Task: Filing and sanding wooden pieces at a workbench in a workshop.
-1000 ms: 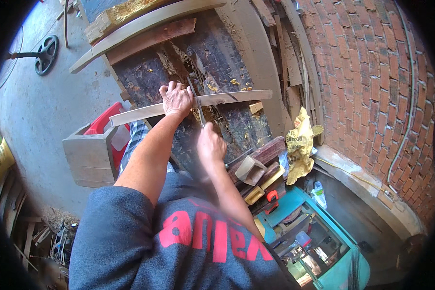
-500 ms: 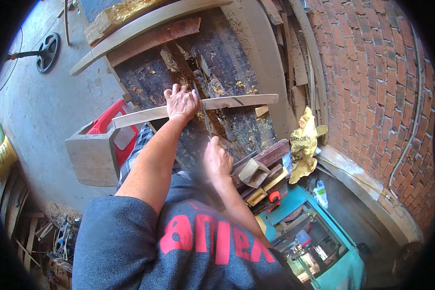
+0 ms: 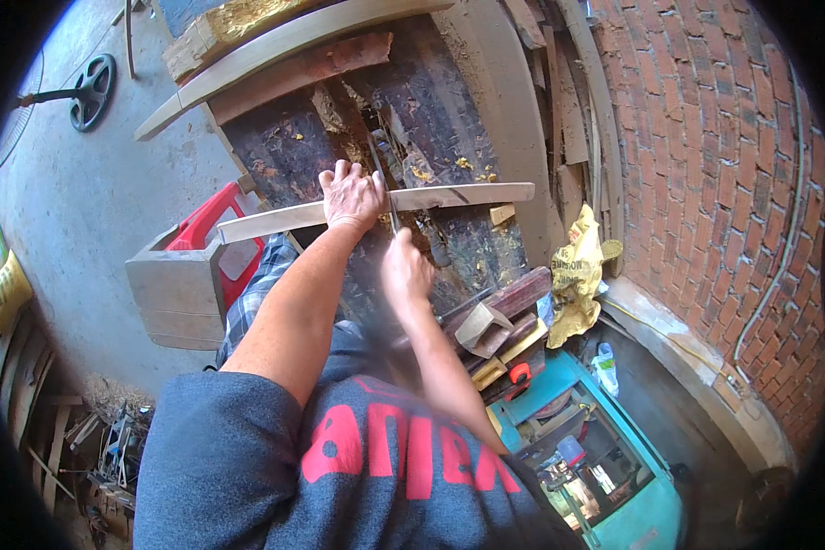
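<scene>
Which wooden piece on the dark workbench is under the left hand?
The slim pale wooden strip: the left hand is on it, while the rough reddish-brown board and long pale wooden beam lie farther away, untouched.

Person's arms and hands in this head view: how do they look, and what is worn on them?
The left hand and right hand are ungloved, wrists and forearms bare. The left sleeve is short, dark grey-blue, matching the shirt with pinkish-red lettering.
</scene>
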Action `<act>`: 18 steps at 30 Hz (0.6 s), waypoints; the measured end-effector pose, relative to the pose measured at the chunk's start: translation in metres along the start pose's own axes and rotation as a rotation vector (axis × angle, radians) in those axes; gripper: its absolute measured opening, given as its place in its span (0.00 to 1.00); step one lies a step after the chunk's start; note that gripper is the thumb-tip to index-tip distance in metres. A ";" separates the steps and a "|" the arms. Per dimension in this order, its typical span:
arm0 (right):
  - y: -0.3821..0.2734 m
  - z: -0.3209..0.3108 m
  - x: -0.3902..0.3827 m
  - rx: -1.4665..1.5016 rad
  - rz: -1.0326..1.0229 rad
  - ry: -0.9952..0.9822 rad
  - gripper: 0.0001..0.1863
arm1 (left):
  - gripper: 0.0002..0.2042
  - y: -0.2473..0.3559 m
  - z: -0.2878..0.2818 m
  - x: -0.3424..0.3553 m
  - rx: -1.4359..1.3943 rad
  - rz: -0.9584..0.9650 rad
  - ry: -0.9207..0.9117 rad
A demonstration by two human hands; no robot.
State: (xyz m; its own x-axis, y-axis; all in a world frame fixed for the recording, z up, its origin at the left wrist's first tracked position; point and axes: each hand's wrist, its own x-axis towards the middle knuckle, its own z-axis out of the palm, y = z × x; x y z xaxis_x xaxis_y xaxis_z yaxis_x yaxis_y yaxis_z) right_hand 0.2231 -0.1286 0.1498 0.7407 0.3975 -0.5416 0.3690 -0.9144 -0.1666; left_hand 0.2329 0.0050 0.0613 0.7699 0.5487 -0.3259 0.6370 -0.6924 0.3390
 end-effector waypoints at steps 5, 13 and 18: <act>0.016 0.051 0.051 -0.025 0.060 -0.021 0.11 | 0.24 0.003 -0.005 -0.001 0.000 -0.017 -0.027; 0.003 -0.003 0.000 0.296 -0.005 0.021 0.12 | 0.21 0.004 -0.004 -0.001 0.009 -0.041 0.014; 0.002 -0.008 -0.020 0.072 0.219 -0.201 0.12 | 0.21 0.005 0.000 0.002 -0.002 -0.050 0.043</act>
State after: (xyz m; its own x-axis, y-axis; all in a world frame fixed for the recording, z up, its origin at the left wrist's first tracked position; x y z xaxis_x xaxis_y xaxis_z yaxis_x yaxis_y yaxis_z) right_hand 0.2133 -0.1380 0.1665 0.6699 0.1734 -0.7219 0.1661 -0.9827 -0.0819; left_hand 0.2376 0.0027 0.0626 0.7378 0.6026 -0.3040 0.6750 -0.6627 0.3245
